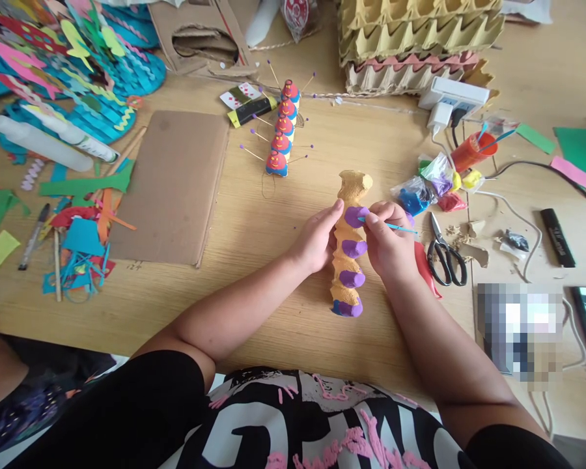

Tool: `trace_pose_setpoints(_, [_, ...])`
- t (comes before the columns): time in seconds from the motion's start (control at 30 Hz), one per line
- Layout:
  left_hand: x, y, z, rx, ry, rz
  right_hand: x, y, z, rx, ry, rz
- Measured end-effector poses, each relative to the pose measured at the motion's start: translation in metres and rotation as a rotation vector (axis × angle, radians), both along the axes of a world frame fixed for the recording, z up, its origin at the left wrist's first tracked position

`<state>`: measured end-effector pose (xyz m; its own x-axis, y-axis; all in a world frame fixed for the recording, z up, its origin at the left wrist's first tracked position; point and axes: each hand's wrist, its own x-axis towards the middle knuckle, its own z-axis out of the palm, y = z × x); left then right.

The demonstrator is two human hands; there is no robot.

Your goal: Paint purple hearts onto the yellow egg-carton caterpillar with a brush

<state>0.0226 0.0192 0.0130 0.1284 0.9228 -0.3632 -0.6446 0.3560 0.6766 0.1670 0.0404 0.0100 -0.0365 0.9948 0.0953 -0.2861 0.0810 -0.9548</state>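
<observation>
An orange-yellow bumpy egg-carton strip [348, 266] stands out in front of me, with several purple clay patches [354, 249] along it and a bit of blue at its near end. My left hand [317, 240] grips the strip's left side, thumb near its upper part. In my right hand [390, 241] is a thin blue stick tool [403, 229], pinched between thumb and fingers, its tip on the uppermost purple patch. Beyond the strip sits a finished-looking red and blue caterpillar figure [283, 127] with pins sticking out.
Cardboard [173, 185] and paper scraps [83, 238] lie left. Black scissors [446, 254], clay bags [437, 182], a red cup [473, 151] and a power strip [461, 92] are right. Egg cartons [420, 36] are stacked behind. Another person's arm [0, 365] shows lower left.
</observation>
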Motion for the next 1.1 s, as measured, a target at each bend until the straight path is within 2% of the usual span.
trace_pose_setpoints(0.2, [-0.001,0.001,0.008,-0.032,-0.008,0.026,0.003,0.002,-0.002,-0.023,0.032,0.026])
trace_pose_setpoints(0.4, [0.000,0.000,0.005,0.032,0.055,0.074,0.014,0.000,0.002,0.258,-0.346,-0.075])
trace_pose_setpoints(0.47, [0.001,0.000,0.001,0.077,0.099,0.094,0.016,0.000,0.004,0.304,-0.401,-0.084])
trace_pose_setpoints(0.67, [0.000,0.001,-0.010,0.186,0.177,0.136,0.017,0.004,0.003,0.270,-0.368,0.005])
trace_pose_setpoints(0.9, [-0.005,-0.002,-0.005,0.217,0.404,0.219,0.017,0.007,0.005,0.242,-0.387,0.033])
trace_pose_setpoints(1.1, [-0.006,-0.001,-0.007,0.232,0.434,0.194,0.016,0.007,0.002,0.320,-0.407,0.038])
